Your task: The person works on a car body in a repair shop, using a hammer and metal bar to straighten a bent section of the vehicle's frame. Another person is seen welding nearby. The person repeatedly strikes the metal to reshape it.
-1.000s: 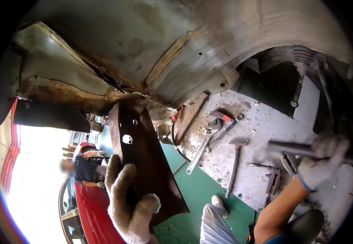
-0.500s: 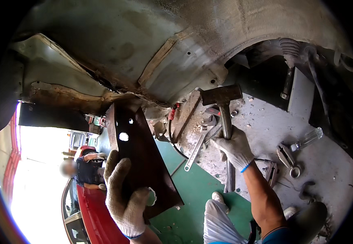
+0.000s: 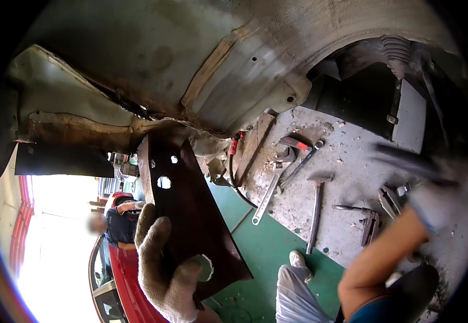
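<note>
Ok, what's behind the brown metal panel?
Green floor shows through the large lower hole in the brown metal panel; whatever its solid part covers cannot be seen.

A dark, rust-brown metal plate (image 3: 196,215), pierced by two small holes near its upper end and a larger one lower down, is steeply slanted. At the right, a hammer (image 3: 406,160) is held well apart, its dark head blurred.

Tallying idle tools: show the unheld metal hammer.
The grey-handled hammer lying on the pale grey board; the dark, blurred hammer is in the white-gloved right hand.
</note>
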Motion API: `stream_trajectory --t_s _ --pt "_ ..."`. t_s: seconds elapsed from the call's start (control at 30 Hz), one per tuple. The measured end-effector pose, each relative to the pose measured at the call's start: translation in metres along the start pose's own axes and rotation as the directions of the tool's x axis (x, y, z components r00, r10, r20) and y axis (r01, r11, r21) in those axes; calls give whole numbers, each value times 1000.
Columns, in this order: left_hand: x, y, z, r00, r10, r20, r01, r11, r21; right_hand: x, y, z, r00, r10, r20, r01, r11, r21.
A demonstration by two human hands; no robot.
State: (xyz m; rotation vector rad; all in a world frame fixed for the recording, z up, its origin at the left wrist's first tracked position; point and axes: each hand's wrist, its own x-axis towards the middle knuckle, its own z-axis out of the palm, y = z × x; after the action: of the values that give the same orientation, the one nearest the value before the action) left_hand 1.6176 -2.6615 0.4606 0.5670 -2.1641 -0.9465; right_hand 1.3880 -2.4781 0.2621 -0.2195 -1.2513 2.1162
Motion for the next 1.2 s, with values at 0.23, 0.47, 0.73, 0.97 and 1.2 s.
stream_trajectory --t_s 0.23,0.47,0.73,0.97,1.2 --pt "0 -12 -8 994 -71 -77 71 997 3 -94 37 28 140 796 590 -517 567 -642" --pt "2 -10 -7 999 -16 -32 16 1000 -7 -83 21 7 302 767 567 -740 563 -368" --pt "-4 -11 -14 998 -28 -57 28 1000 -14 15 -7 -45 922 229 313 -284 948 142" --pt "4 -4 9 997 -36 -62 29 993 -110 -41 33 12 924 195 328 -119 964 -237" --pt "-7 -10 -9 993 -56 -102 48 996 -70 -124 36 3 -92 789 608 -463 506 -727"
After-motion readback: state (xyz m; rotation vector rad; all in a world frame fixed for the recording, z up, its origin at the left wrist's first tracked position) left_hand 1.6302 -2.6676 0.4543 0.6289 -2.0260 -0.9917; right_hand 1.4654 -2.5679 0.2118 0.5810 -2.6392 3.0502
